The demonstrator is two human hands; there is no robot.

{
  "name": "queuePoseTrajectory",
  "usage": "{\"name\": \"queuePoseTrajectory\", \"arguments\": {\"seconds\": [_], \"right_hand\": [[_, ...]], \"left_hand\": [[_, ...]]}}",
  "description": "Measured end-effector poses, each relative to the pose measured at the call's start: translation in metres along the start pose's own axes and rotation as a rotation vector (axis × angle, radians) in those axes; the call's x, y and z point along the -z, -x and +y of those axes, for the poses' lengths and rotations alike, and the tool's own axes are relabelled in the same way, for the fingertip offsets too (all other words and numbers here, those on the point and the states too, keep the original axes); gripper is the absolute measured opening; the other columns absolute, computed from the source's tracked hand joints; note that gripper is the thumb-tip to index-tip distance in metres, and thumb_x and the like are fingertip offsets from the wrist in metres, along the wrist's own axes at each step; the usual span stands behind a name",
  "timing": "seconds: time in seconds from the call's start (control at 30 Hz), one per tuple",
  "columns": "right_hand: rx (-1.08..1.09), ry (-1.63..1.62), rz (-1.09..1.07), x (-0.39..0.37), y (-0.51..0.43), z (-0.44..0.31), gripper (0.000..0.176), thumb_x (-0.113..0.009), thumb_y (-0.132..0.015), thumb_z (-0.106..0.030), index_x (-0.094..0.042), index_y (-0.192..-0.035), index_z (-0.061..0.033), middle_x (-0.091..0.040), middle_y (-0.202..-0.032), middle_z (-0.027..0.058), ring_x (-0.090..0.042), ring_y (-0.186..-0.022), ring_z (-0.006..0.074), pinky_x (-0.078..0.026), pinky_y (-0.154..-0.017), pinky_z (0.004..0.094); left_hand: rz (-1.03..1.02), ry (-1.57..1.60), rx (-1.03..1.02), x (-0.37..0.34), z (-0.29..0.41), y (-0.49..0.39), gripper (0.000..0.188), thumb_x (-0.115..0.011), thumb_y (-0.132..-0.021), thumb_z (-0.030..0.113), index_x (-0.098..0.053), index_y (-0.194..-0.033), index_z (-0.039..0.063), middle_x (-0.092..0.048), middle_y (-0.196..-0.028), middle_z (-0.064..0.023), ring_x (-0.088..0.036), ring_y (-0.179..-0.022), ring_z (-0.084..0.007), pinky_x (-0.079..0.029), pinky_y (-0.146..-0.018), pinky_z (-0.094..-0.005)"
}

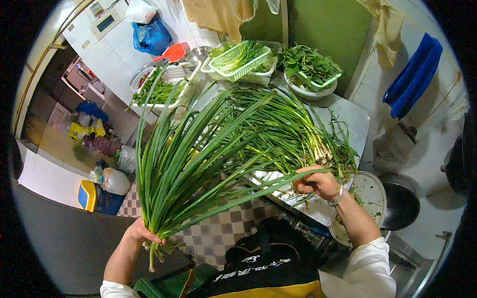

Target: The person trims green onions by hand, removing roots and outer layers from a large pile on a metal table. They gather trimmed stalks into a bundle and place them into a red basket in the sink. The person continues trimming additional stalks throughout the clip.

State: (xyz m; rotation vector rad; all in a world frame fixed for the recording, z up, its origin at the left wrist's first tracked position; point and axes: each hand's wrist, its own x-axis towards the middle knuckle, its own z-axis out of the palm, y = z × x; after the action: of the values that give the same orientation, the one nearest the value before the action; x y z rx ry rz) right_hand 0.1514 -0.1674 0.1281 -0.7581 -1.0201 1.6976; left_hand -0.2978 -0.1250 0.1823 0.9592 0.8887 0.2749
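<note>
My left hand (141,231) is closed around the lower stems of a large bunch of long flat-leaved greens (182,156), like green garlic or leeks. Pale root ends stick out below the fist, and the leaves fan upward and to the right. One long leaf runs across to my right hand (318,183), whose bent fingers are pinched on its outer end. Just beyond that hand, a pile of thin green stalks with pale bulbs (275,126) covers much of the metal table (344,113).
At the table's back stand a white basket of leafy greens (192,83), a pale green basket (242,61) and a bowl of leaves (311,70). Right of the table are a round white lid or tray (367,193) and a black wok (400,208). A green bin (167,281) stands below me.
</note>
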Motion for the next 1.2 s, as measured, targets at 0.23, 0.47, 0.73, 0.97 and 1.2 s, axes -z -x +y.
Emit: {"name": "queuePoseTrajectory", "arguments": {"seconds": [0.23,0.47,0.73,0.97,1.2], "right_hand": [[-0.022,-0.517,0.46,0.025,-0.017,0.006,0.024,-0.038,-0.079,-0.018,-0.037,-0.057,-0.0092,-0.029,-0.049,-0.0016,-0.024,-0.043,0.0095,-0.021,-0.041,0.0231],[0.433,0.65,0.182,0.029,-0.043,0.0,0.028,-0.04,-0.083,-0.017,-0.051,-0.103,-0.0002,-0.055,-0.101,0.0092,-0.05,-0.063,0.013,-0.041,-0.058,0.0252],[0.497,1.276,-0.135,0.042,-0.034,0.013,0.014,-0.048,-0.065,-0.005,-0.051,-0.079,-0.0018,-0.044,-0.068,0.011,-0.047,-0.058,0.0265,-0.04,-0.049,0.0327],[-0.106,-0.154,0.559,0.042,-0.045,0.027,0.017,-0.045,-0.078,-0.016,-0.048,-0.064,-0.0071,-0.042,-0.058,-0.0038,-0.034,-0.045,0.0037,-0.025,-0.036,0.0168],[0.104,0.691,0.113,0.05,-0.041,0.009,0.018,-0.051,-0.077,-0.017,-0.062,-0.077,-0.0033,-0.048,-0.055,-0.0007,-0.039,-0.05,0.0046,-0.031,-0.046,0.0204]], "left_hand": [[0.089,0.03,0.046,-0.015,-0.005,0.007,0.054,-0.065,-0.043,-0.01,-0.051,-0.095,-0.006,-0.057,-0.076,-0.0167,-0.058,-0.06,-0.0252,-0.048,-0.052,-0.0362],[0.143,-0.024,0.079,-0.033,-0.001,0.011,0.056,-0.066,-0.043,-0.011,-0.051,-0.096,-0.005,-0.057,-0.078,-0.0167,-0.058,-0.063,-0.0251,-0.049,-0.053,-0.0346],[0.101,-0.073,0.057,-0.045,0.002,0.009,0.048,-0.067,-0.044,-0.01,-0.053,-0.09,-0.005,-0.058,-0.072,-0.015,-0.058,-0.062,-0.0238,-0.048,-0.053,-0.0335],[0.113,-0.098,0.097,-0.061,0.002,0.004,0.054,-0.068,-0.046,-0.01,-0.051,-0.096,-0.005,-0.058,-0.081,-0.016,-0.058,-0.065,-0.0238,-0.049,-0.057,-0.0347],[0.173,-0.126,0.016,-0.074,-0.003,0.001,0.059,-0.068,-0.045,-0.01,-0.049,-0.1,-0.003,-0.057,-0.082,-0.0148,-0.058,-0.069,-0.0233,-0.049,-0.059,-0.0344]]}}
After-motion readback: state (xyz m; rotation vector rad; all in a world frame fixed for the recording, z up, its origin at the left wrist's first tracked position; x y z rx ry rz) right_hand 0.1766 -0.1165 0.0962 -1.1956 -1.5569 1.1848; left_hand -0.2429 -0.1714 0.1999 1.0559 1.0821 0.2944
